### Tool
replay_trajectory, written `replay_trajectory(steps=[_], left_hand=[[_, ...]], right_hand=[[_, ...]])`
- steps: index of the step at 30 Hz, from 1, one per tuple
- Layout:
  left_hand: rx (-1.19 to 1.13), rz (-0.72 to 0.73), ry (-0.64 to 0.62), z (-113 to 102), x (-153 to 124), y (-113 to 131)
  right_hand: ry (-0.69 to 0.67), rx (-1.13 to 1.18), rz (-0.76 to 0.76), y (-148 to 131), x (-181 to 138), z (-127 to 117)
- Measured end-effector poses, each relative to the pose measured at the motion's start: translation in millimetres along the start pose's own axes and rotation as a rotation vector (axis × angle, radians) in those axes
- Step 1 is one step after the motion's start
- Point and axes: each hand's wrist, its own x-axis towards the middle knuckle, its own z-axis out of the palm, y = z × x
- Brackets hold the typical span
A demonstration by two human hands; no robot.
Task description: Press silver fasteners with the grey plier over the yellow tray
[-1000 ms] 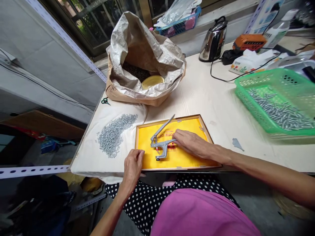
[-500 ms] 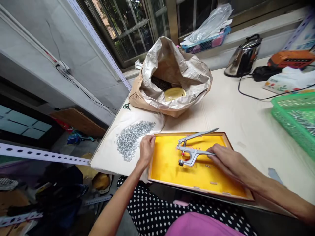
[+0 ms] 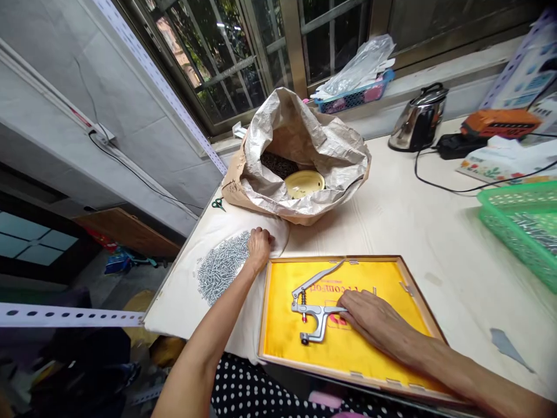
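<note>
A heap of small silvery metal pins (image 3: pixel 224 264) lies on the pale cloth. At its right edge is my left hand (image 3: pixel 260 247), fingers curled and closed; what they hold, if anything, is hidden. My right hand (image 3: pixel 369 316) is closed round the lower handle of grey snap-fastener pliers (image 3: pixel 315 313). The pliers' jaws are apart and point left, and their upper handle stands raised. Beneath them is a shallow wooden-rimmed tray (image 3: pixel 265 313) lined with yellow printed cloth. A few small metal bits lie along its edges.
A large paper sack (image 3: pixel 256 200) with dark contents and a yellow dish (image 3: pixel 304 183) stands behind the tray. Small green scissors (image 3: pixel 218 203) lie left of it. At right are a green basket (image 3: pixel 500 215), a kettle (image 3: pixel 418 119) and a grey scrap (image 3: pixel 509 348).
My left hand has left the tray's corner and moved to the pin heap. My right hand has brought the pliers left and lower over the tray. The view has shifted slightly.
</note>
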Motion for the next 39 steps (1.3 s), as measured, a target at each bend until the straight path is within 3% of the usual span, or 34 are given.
replay_trajectory(steps=[5, 10, 13, 16, 19, 22, 32, 39], left_hand=[[0.021, 0.011, -0.036, -5, 7, 5], [-0.041, -0.009, -0.003, -32, -4, 5], [-0.450, -0.079, -0.035, -50, -45, 12], [-0.851, -0.190, -0.269, -58, -108, 24], [-1.040, -0.359, -0.416, -50, -164, 35], [-1.118, -0.469, -0.421, -36, -195, 42], [-1.041, -0.475, -0.377, -24, -209, 48], [-0.903, -0.381, -0.343, -22, -208, 49]], right_hand=[[0.058, -0.037, -0.027, -2, 1, 1], [0.007, -0.045, -0.032, -3, 3, -4], [-0.052, -0.023, -0.009, -3, 5, -7], [-0.110, -0.001, -0.010, -4, 5, -7], [-0.109, -0.002, -0.086, -7, 0, -6], [-0.055, -0.094, -0.168, -11, -5, -5], [0.109, -0.333, -0.276, -9, -1, -7], [0.100, -0.326, -0.257, -9, 0, -4]])
